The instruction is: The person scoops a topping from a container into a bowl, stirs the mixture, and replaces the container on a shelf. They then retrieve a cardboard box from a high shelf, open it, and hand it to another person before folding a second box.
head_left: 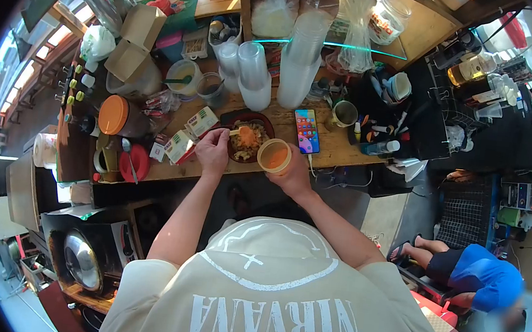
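Note:
My left hand [213, 153] is closed in a pinch on the short pale handle of a spoon [236, 132]. The spoon's far end lies over a dark red bowl [269, 125], where an orange sauce [247, 135] sits on top of chopped, pale brown food [241, 152]. My right hand [292, 180] grips a small round tub [275, 143] from its right side, just beside the bowl's lower right edge. More orange sauce fills the bottom of that tub, which is tilted so I see into it.
Right of the bowl lies a phone [306, 131] with its screen lit. Stacked plastic cups [300, 66] stand behind. To the left are small cartons [180, 146], an orange-lidded jar [114, 115] and a red plate [134, 164]. A person in blue [484, 278] bends down at the far right.

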`<state>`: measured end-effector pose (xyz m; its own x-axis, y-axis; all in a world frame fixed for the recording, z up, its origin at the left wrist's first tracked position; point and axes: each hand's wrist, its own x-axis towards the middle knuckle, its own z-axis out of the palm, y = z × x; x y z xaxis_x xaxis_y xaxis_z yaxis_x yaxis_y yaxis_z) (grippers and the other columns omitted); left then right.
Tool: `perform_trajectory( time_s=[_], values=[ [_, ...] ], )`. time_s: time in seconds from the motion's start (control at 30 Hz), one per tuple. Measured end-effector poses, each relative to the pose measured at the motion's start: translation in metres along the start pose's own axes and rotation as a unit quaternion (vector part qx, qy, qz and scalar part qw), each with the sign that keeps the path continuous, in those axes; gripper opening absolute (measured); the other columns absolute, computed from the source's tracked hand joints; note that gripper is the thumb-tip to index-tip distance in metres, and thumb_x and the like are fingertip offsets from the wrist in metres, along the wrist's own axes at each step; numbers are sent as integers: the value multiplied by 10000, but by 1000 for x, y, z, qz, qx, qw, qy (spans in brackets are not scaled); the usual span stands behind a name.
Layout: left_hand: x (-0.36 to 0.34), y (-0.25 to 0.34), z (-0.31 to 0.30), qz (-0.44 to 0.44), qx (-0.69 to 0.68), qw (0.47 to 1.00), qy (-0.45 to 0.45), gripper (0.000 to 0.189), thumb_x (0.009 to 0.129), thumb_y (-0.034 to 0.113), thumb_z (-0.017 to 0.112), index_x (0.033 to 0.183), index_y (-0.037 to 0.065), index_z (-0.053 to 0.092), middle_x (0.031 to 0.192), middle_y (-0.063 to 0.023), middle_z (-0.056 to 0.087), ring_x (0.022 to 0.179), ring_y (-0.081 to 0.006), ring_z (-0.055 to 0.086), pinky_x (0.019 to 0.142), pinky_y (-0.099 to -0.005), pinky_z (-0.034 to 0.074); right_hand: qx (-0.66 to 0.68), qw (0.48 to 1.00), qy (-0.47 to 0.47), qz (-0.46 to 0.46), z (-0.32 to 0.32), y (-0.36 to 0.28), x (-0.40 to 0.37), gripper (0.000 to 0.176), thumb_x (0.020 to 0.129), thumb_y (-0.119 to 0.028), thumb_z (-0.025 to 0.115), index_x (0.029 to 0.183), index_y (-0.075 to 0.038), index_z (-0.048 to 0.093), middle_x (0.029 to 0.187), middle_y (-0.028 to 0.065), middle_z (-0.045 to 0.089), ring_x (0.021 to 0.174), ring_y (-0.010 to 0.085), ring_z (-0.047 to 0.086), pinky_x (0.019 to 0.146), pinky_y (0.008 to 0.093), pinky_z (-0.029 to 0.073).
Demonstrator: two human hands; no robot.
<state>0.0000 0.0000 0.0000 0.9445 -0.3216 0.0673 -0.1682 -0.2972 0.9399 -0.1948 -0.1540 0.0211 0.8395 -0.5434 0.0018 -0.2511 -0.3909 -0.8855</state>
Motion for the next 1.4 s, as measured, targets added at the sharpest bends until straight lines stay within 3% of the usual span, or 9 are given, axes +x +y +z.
perform_trajectory(
  time_s=[0.27,0.5,0.63,0.7,0.87,0.93,1.03,1.23,1.4],
  values=[
    [-3,28,-16,-138,-217,965,-50,204,995,189,733,1059,-1,769,820,0,711,652,-35,546,593,-204,437,-13,999,34,12,7,0,-4,858,665,-191,927,1384,-48,481,1279,138,613,1187,306,627,1031,406,499],
    [-27,70,-25,-43,-197,962,-182,228,982,186,744,1050,-31,738,834,-10,715,737,-70,630,673,-232,505,17,999,28,-8,19,-18,0,906,652,-215,942,1403,-42,465,1307,167,601,1223,350,607,1046,424,493],
    [-10,20,-68,17,201,955,-218,389,861,270,828,1070,-32,698,1051,-182,731,931,-293,707,824,-381,556,35,997,57,-27,28,-24,-6,915,663,-188,946,1419,-40,451,1310,150,611,1225,316,621,1044,406,501],
    [-20,-26,-73,185,447,844,-232,527,801,349,849,1136,-18,672,1299,-246,621,1219,-406,589,1009,-499,481,54,996,67,-30,34,-28,-9,911,668,-179,945,1420,-39,451,1313,145,612,1227,304,625,1045,399,503],
    [-13,-48,-74,177,457,831,-263,649,773,389,845,1222,-26,627,1402,-280,529,1324,-430,504,1054,-512,444,56,995,77,-12,44,-38,-19,915,660,-179,953,1410,-36,450,1313,140,618,1232,280,627,1050,396,502],
    [-4,-13,-85,32,370,870,-324,704,765,365,833,1289,-35,587,1353,-292,541,1251,-453,543,1024,-491,475,59,995,79,-5,46,-43,-24,916,653,-184,954,1407,-40,453,1311,141,619,1232,288,627,1050,399,503],
    [-12,39,-107,98,118,951,-267,799,759,343,811,1415,-4,517,1277,-307,549,1173,-472,565,1009,-484,490,49,996,68,11,46,-54,-24,912,645,-201,951,1399,-47,462,1306,146,620,1226,309,626,1046,408,502],
    [-1,127,-99,402,162,815,-385,842,803,358,754,1541,112,430,1309,-321,507,1123,-489,556,1008,-514,479,82,994,14,-67,56,-118,-11,880,652,-343,935,1357,-38,507,1264,188,620,1198,378,622,1020,452,498],
    [-5,184,-94,343,249,811,-403,751,874,441,724,1493,108,459,1343,-314,498,1188,-509,547,982,-552,501,41,990,104,-82,52,-120,-10,831,709,-335,898,1371,-29,500,1304,214,590,1228,410,578,1041,479,471]
  ],
)
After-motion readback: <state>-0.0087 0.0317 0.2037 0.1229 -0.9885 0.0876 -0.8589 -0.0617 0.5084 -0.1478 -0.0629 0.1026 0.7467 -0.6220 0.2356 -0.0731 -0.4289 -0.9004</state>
